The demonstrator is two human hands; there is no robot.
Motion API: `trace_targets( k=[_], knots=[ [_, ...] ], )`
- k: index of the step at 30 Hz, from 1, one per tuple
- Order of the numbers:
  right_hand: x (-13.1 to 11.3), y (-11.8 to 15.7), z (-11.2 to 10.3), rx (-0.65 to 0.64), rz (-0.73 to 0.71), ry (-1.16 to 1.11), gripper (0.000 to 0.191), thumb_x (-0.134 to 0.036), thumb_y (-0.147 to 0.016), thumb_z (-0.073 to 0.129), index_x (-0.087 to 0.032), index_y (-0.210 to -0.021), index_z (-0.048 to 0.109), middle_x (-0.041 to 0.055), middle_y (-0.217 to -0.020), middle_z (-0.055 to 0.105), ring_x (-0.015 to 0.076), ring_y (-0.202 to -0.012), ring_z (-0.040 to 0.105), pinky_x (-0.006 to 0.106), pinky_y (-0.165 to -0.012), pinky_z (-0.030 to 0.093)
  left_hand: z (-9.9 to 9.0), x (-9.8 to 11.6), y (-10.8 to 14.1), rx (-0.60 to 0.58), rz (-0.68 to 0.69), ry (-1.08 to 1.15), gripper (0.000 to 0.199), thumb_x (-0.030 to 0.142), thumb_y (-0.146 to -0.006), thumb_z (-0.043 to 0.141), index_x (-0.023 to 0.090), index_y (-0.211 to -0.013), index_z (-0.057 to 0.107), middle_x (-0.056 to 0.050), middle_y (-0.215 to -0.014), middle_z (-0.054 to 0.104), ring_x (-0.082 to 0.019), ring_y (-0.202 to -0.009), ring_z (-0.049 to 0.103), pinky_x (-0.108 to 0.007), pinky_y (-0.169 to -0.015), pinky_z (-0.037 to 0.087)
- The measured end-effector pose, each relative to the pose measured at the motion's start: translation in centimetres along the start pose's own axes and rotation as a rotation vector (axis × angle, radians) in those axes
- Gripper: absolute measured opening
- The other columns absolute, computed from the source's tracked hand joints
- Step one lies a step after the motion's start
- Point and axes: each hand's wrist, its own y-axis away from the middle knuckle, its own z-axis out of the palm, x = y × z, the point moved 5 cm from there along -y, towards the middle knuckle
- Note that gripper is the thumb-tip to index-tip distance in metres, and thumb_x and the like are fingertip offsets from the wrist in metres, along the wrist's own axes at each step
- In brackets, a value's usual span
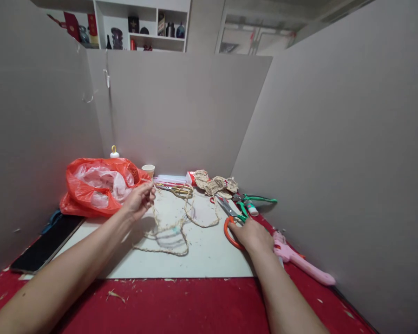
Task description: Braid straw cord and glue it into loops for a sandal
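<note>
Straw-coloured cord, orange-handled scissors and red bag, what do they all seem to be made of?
Cord: probably dried plant fibre, matt and rough, from its straw colour and stray wisps.
Scissors: blades likely steel, smooth grey with a slight sheen; orange handle perhaps plastic, evenly coloured.
Red bag: apparently thin plastic film, glossy, given its crinkles.

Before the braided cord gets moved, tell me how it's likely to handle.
The braided cord will probably flop rather than hold its shape, as it lies in loose bends on the white board. It's likely light for its length, being thin. It may shed a little: pale scraps lie nearby.
</note>
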Motion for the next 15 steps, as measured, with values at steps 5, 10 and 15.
trace_targets(
  k=[5,10,15],
  knots=[
    [0.7,-0.4,-0.2,-0.027,0.022,0.008,0.063,-0.059,-0.077,0.046,-0.008,-0.107,0.067,0.0267,-0.109,0.065,0.0373,-0.101,0.062,0.044,-0.079,0.05,-1.6,6.6,0.0,0.156,0.322,0.035,0.008,0.023,-0.082,0.057,0.016,-0.081,0.057,0.003,-0.064,0.058,-0.005,-0.053,0.057,-0.014,-0.05,0.046],
    [0.8,-0.2,-0.4,-0.029,0.025,0.003,0.061,-0.058,-0.077,0.047,-0.009,-0.108,0.067,0.024,-0.11,0.065,0.0364,-0.101,0.062,0.042,-0.077,0.05,-2.9,10.4,-0.3,0.312,0.746,-0.308,0.016,0.03,-0.082,0.056,0.021,-0.095,0.058,0.002,-0.077,0.065,-0.008,-0.067,0.062,-0.018,-0.062,0.048],
    [0.6,-0.2,-0.6,0.0,0.022,-0.015,0.059,-0.057,-0.078,0.048,-0.009,-0.105,0.067,0.0247,-0.109,0.066,0.035,-0.1,0.063,0.04,-0.076,0.05,-1.0,7.7,-2.5,0.142,0.616,-1.062,0.012,0.023,-0.068,0.067,0.016,-0.078,0.068,-0.006,-0.076,0.07,-0.019,-0.074,0.064,-0.027,-0.07,0.049]
  ],
)
